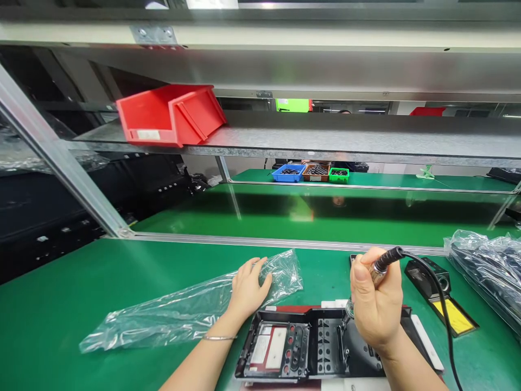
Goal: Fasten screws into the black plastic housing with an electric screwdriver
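My right hand (376,307) is closed around the handle of a corded soldering iron (380,267), its tip end pointing down toward a black plastic housing (313,347). My fingers and the iron's body hide part of the tip, so I cannot tell whether it touches the plastic. The housing lies with its ribbed, holed inner side up on a red and white fixture (426,342). Beyond its left part, my left hand (250,288) rests with fingers stretched out on a crumpled clear plastic bag (171,312).
An iron stand (431,277) with a yellow sponge (453,316) is right of my right hand. Bagged black parts (488,271) lie at the right edge. A red bin (171,117) sits on the shelf above the green bench (44,320). Blue (288,172), brown and green trays stand farther back.
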`<state>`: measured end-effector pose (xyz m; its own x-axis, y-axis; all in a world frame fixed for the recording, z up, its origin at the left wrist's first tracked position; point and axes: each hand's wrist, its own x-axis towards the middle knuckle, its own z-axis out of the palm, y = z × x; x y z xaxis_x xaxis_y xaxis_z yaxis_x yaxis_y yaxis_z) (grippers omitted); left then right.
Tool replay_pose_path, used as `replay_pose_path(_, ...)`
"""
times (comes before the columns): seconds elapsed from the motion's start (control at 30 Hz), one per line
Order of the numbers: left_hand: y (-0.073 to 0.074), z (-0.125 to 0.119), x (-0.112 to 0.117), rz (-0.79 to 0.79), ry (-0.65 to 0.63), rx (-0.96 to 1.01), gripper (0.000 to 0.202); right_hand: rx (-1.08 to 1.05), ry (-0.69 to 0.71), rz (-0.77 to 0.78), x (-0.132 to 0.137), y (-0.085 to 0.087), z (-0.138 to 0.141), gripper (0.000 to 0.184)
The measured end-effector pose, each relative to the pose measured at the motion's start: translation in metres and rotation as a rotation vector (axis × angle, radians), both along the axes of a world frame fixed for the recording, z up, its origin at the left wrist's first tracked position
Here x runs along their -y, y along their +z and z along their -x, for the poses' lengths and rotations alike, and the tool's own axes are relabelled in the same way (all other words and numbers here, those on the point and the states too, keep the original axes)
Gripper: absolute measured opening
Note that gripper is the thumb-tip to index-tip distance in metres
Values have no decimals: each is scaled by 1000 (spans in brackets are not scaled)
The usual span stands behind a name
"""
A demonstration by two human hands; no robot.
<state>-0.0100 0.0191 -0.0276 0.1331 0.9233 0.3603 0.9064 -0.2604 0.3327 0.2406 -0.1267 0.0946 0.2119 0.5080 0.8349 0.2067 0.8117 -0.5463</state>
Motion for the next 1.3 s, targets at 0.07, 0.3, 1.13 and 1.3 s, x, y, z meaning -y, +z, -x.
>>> replay_pose_path(0.07, 1, 0, 0, 3, -12, 12, 58, 0, 3, -3, 0, 0, 0, 6)
replay_pose_path(0.3, -7, 2, -1, 96, -201, -51, 34, 5, 16, -4, 1, 2, 0, 5)
replay_pose_path(1.13, -1, 0, 2, -108, -62, 25, 72, -7, 43, -4, 3, 4, 1, 8)
replay_pose_path(1.3, -7, 4, -1, 49, -212, -65, 46, -9, 43, -7, 3, 4, 2, 7)
